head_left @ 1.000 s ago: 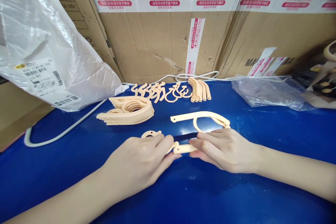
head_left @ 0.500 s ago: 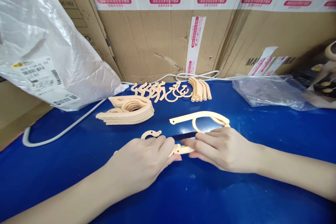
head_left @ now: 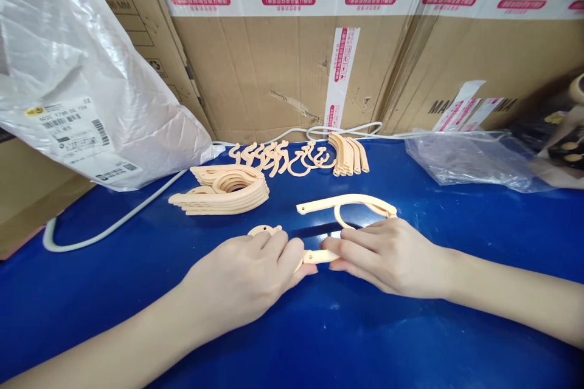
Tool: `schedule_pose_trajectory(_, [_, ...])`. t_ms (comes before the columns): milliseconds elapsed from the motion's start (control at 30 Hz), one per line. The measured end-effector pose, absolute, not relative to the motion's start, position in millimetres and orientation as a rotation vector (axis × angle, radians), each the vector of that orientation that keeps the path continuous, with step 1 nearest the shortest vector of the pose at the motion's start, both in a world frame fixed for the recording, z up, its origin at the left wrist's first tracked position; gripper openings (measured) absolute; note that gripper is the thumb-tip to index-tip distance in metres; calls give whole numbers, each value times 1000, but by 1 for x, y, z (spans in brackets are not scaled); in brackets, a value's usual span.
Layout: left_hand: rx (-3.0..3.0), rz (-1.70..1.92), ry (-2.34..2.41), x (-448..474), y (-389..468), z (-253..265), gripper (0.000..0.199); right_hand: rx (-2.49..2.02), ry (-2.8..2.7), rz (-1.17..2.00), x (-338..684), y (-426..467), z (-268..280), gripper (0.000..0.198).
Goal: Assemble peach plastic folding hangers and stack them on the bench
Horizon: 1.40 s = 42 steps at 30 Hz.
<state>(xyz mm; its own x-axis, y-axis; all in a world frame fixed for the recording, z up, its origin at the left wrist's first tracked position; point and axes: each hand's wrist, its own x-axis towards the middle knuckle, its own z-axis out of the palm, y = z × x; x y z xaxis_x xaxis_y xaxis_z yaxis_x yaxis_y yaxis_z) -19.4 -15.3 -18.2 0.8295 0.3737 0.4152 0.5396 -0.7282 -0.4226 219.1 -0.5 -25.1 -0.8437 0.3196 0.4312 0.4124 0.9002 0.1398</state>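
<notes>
My left hand (head_left: 249, 279) is closed around a cream plastic hanger hook piece (head_left: 265, 230); its curved end shows above the knuckles and the rest lies under my fingers. My right hand (head_left: 395, 258) grips a cream hanger arm (head_left: 323, 256), whose holed end meets the piece at my left thumb and forefinger. Whether the two are locked together I cannot tell. Above my right hand a second, longer hanger arm (head_left: 340, 202) reaches left, with a curved piece beneath it; my right fingers hide where these join.
Behind my hands are a stack of folded hangers (head_left: 223, 194), several loose hooks (head_left: 260, 157) and several loose arms (head_left: 349, 155). A white cable (head_left: 91, 242) curves round a plastic parcel bag (head_left: 91, 103). Clear film (head_left: 474, 158) lies right. Cardboard boxes (head_left: 274, 73) wall the back.
The hook end by my left hand has sunk lower behind my knuckles, and the holed end of the arm has come slightly more level. Both hands keep their grip in nearly the same place.
</notes>
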Motion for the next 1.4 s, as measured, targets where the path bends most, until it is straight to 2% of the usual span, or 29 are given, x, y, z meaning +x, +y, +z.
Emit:
schedule_pose_trajectory(333, [-2513,-540,-703,-14,-16,-16,32,-571,-2682,-203,221,-3,-25,31])
schedule_pose_trajectory(1100, [-2480,-561,-639,-21,-17,-13,31,-615,-2684,43,218,-6,-23,30])
schedule_pose_trajectory(1400, [-2456,-609,-633,-18,-16,-15,30,-584,-2670,-80,217,-4,-25,30])
